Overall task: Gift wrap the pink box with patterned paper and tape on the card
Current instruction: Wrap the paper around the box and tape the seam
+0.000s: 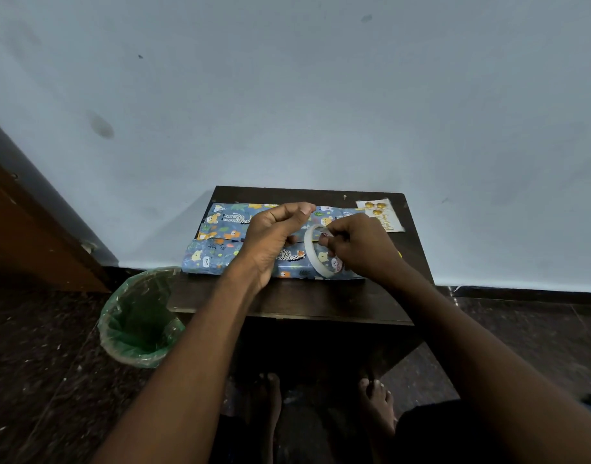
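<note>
Far left of frame I see a brown wooden door (26, 236) edge against the pale blue wall (287, 95). Lower left, on the dark floor (36, 363), stands a bin (140, 318) w/ a green plastic liner; inside I make out only the crumpled liner, no contents I can tell. It sits just beside the left edge of the dark wooden table (307, 303) at frame centre.

On the table lies the box wrapped in patterned paper (220, 236), blue w/ cartoon animals, spread across the far half of the tabletop. No pink shows; paper covers it all as far as I see. A seam runs left-right across the top.

My left hand (274, 239) hovers over the parcel's middle, fingers curled, thumb and forefinger pinched together near the top, apparently on the tape's free end, though the strip itself is too thin for me to confirm. Just right of it, the tape roll (315, 251), whitish, stands on edge above the paper. My right hand (357, 249) grips the roll, fingers curled through and around its ring.

Upper right corner of the table: the card (380, 215), cream w/ gold balloons and script, lying flat, apart from the parcel's right end.

Bottom centre, under the table, bare feet (376, 406) on the floor.
</note>
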